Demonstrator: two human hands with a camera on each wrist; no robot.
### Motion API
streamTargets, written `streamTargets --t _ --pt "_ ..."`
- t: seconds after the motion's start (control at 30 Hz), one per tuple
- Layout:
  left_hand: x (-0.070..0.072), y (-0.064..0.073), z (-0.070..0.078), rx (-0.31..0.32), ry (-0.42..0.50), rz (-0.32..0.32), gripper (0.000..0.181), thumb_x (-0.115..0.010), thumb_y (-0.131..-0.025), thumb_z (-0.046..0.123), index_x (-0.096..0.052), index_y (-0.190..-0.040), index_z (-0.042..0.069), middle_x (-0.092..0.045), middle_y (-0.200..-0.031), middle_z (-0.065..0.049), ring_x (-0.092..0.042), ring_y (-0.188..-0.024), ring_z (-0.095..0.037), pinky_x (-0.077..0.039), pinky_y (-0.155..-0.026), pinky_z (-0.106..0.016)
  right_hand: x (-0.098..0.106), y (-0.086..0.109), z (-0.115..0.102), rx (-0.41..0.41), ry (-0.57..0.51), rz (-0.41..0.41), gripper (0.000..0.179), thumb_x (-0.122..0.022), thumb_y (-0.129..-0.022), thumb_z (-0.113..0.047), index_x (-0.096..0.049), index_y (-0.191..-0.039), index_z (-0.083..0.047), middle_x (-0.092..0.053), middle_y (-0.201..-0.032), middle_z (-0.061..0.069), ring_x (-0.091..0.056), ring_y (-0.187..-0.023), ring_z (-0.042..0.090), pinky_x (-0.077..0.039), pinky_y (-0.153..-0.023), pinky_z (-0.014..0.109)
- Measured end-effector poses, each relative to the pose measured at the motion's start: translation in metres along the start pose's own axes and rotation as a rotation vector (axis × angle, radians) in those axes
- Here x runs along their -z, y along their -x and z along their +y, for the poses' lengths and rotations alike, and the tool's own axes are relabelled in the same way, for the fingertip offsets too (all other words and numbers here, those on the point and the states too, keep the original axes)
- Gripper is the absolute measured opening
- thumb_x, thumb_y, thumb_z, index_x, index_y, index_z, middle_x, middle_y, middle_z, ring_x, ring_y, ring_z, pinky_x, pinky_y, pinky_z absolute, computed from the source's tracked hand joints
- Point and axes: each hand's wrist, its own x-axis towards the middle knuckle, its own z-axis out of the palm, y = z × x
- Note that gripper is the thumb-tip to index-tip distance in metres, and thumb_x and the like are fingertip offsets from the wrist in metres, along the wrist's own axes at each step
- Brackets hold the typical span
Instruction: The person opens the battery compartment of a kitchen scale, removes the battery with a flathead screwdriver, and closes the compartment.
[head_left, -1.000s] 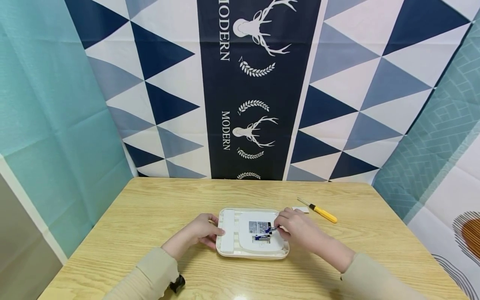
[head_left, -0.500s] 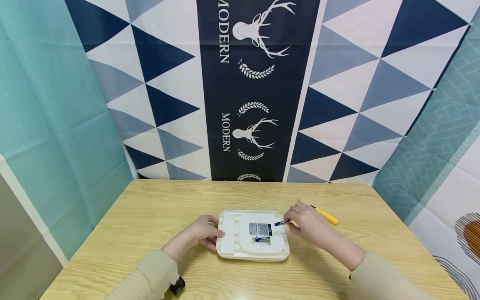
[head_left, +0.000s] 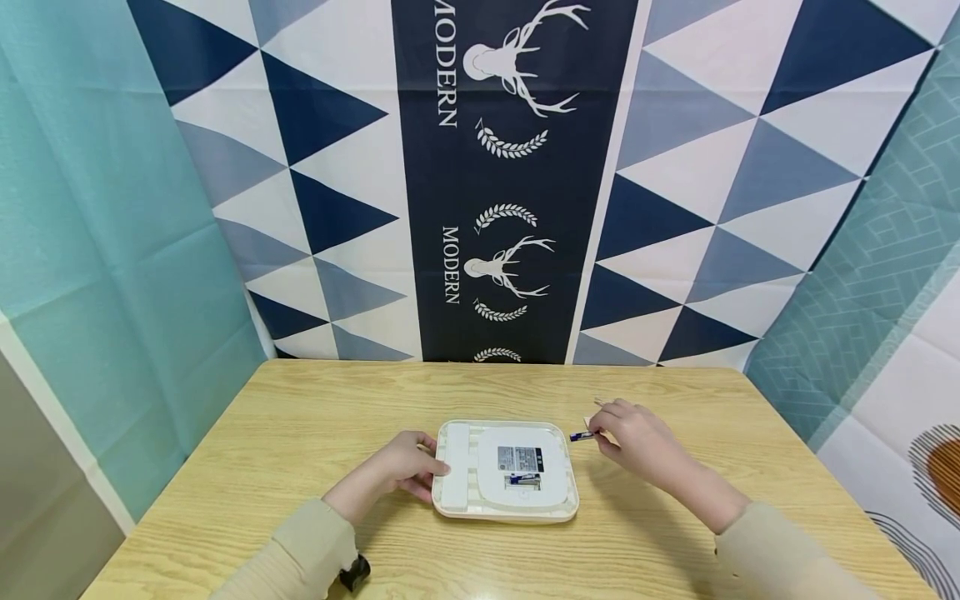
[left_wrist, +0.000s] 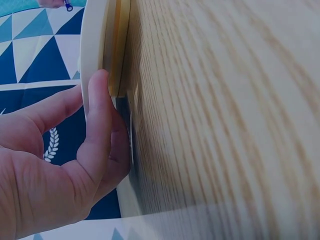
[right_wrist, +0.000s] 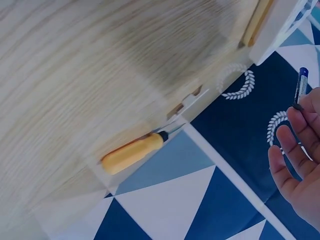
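A flat white device (head_left: 489, 487) with rounded corners lies underside up on the table, showing a printed label and a small battery bay. One blue battery (head_left: 525, 480) sits in that bay. My left hand (head_left: 408, 461) grips the device's left edge, thumb on top; the left wrist view also shows this hand (left_wrist: 75, 150) around the rim. Just right of the device, my right hand (head_left: 637, 435) pinches another blue battery (head_left: 581, 436) by one end, held above the table. In the right wrist view, the battery (right_wrist: 301, 84) points up from the thumb and index finger.
A screwdriver (right_wrist: 132, 152) with a yellow handle lies on the table, mostly hidden behind my right hand in the head view. Beside its tip is a small white piece (right_wrist: 192, 102). A patterned curtain (head_left: 495, 167) hangs behind the wooden table (head_left: 337, 400).
My right hand has lifted the battery away from the bay and moved right and back with it, now covering the screwdriver. The left hand and the device have stayed in place.
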Motion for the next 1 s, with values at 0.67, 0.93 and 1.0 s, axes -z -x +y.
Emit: streamTargets --t 0.67,0.93,1.0 --pt "-0.001 -0.001 -0.002 0.01 0.004 0.009 0.044 -0.067 -0.077 0.005 -0.044 -0.113 -0.003 -0.063 -0.078 -0.015 -0.062 -0.059 -0.019 -0.056 -0.054 -0.037 -0.014 0.015 0.02 -0.06 0.01 -0.03 0.016 -0.072 -0.062 -0.007 -0.063 -0.073 -0.013 -0.059 -0.07 -0.006 -0.052 -0.064 0.009 -0.048 -0.051 0.024" --pt "-0.001 -0.002 -0.002 0.006 0.014 0.013 0.045 -0.068 -0.076 0.005 -0.044 -0.113 -0.003 -0.063 -0.077 -0.016 -0.062 -0.058 -0.02 -0.056 -0.053 -0.038 -0.02 0.018 0.025 -0.103 0.021 -0.086 0.016 -0.074 -0.063 -0.008 -0.063 -0.074 -0.013 -0.059 -0.07 -0.005 -0.051 -0.064 0.009 -0.048 -0.051 0.025" --pt "-0.001 -0.002 -0.002 0.006 0.01 0.015 0.045 -0.068 -0.076 0.005 -0.044 -0.114 -0.003 -0.063 -0.077 -0.016 -0.062 -0.058 -0.02 -0.056 -0.053 -0.038 -0.021 0.019 0.026 -0.116 0.024 -0.105 0.016 -0.074 -0.064 -0.008 -0.063 -0.074 -0.013 -0.059 -0.07 -0.005 -0.051 -0.064 0.01 -0.048 -0.051 0.025"
